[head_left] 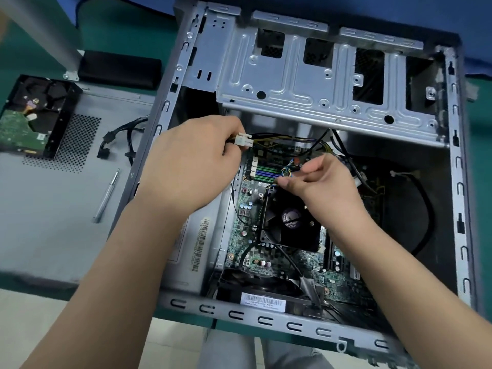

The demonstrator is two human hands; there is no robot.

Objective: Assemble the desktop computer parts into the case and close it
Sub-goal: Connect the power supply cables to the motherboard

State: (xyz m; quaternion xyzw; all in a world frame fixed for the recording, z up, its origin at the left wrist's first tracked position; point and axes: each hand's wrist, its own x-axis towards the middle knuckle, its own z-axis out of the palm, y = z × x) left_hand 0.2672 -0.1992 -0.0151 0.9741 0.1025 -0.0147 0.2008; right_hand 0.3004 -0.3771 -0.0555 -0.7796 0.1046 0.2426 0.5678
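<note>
Left fingers: left hand (197,161) pinches a white power connector (241,140), held above the motherboard (269,251), not plugged

Right fingers: right hand (324,182) pinches thin fan wires (288,169) just above the CPU fan (290,219)

Case: case (266,322) lies open on the green surface (127,30); drive cage (319,83) holds nothing

Outside: hard drive (29,121) rests on the side panel (53,198), beside a screwdriver (106,195) and loose cables (119,139)

Risk: tugging thin wires could unseat them; a misaligned connector may bend pins; slack cables could snag the fan
</note>
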